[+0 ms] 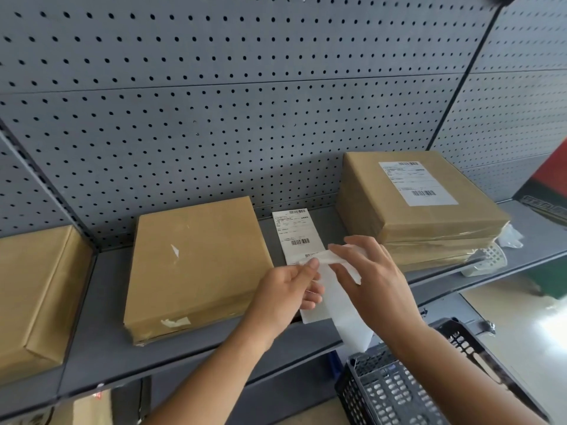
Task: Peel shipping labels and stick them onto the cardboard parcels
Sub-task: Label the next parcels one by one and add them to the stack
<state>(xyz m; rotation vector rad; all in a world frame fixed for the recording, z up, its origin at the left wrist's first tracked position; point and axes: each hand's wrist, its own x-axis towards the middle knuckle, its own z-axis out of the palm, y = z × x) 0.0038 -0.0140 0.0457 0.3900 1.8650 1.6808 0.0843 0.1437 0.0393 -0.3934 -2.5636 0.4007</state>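
On the grey shelf (101, 357) lies a strip of white shipping labels (296, 231) between two cardboard parcels. The middle parcel (196, 259) has a bare top with a small white scrap on it. At the right, a stack of parcels (408, 207) carries a stuck label (417, 182) on its top box. My left hand (285, 289) pinches the near end of the strip. My right hand (371, 280) grips a curled white label (331, 257) lifting from the backing paper (346, 320), which hangs over the shelf's front edge.
Another cardboard parcel (33, 289) sits at the far left of the shelf. A black plastic basket (408, 384) stands below my right forearm. Grey pegboard (245, 87) backs the shelf. White plastic items (491, 259) lie beside the stack.
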